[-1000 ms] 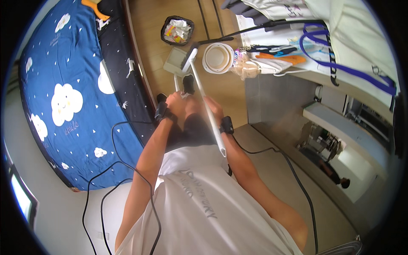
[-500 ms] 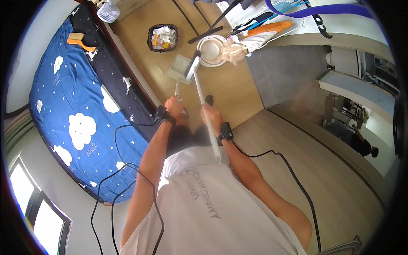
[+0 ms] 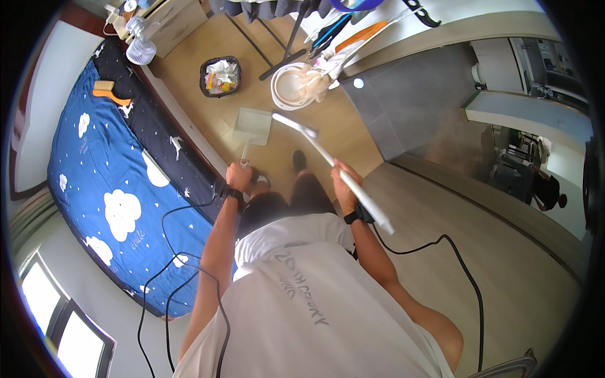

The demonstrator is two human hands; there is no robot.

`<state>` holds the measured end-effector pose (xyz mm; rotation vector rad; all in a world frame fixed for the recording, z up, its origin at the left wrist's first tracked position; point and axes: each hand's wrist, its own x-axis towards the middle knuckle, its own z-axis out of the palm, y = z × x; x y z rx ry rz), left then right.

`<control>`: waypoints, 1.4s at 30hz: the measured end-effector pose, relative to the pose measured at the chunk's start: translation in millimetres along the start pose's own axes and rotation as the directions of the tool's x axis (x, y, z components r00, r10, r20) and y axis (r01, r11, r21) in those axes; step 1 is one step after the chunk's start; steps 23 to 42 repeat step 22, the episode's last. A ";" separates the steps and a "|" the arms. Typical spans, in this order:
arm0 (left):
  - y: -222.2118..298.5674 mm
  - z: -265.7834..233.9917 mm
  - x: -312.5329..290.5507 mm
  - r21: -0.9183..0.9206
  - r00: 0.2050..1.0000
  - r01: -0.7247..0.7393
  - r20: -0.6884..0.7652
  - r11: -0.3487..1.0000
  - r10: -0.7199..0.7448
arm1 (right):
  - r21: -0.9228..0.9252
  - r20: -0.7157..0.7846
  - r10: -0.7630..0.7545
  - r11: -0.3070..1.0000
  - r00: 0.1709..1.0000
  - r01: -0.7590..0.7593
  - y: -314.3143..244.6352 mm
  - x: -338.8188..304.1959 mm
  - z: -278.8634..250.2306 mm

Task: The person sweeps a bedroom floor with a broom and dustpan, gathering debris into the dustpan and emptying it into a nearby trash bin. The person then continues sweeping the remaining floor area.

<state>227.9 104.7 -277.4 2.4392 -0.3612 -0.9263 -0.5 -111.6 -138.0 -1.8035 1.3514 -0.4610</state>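
Two hands work at once in the head view: the left hand is wrapped around the handle of a pale dustpan lying on the wood floor ahead, and the right hand is closed round the white broom stick, whose head rests just right of the pan. Sweeping well probably means keeping the pan's lip flat on the floor and drawing short strokes into it. The pan looks empty. Farther off, a dark bin holds crumpled wrappers, and a white basin holds what seems a pale bag.
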 end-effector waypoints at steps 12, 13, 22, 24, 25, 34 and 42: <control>33.3 34.2 -21.1 -0.021 0.949 0.287 -0.132 0.958 -0.288 | 0.014 0.118 -0.048 0.999 0.992 0.046 72.6 137.9 -100.5; 39.9 40.4 -22.9 0.045 0.930 0.313 -0.219 0.949 -0.296 | -0.004 0.147 -0.142 0.989 0.979 0.145 74.8 151.1 -103.8; 144.6 65.8 -84.8 0.125 0.858 -0.072 -0.499 0.990 0.125 | -0.239 0.490 -0.244 0.886 0.837 0.397 57.4 225.2 -96.3; 144.6 65.8 -84.8 0.125 0.858 -0.072 -0.499 0.990 0.125 | -0.239 0.490 -0.244 0.886 0.837 0.397 57.4 225.2 -96.3; 144.6 65.8 -84.8 0.125 0.858 -0.072 -0.499 0.990 0.125 | -0.239 0.490 -0.244 0.886 0.837 0.397 57.4 225.2 -96.3; 144.6 65.8 -84.8 0.125 0.858 -0.072 -0.499 0.990 0.125 | -0.239 0.490 -0.244 0.886 0.837 0.397 57.4 225.2 -96.3; 144.6 65.8 -84.8 0.125 0.858 -0.072 -0.499 0.990 0.125 | -0.239 0.490 -0.244 0.886 0.837 0.397 57.4 225.2 -96.3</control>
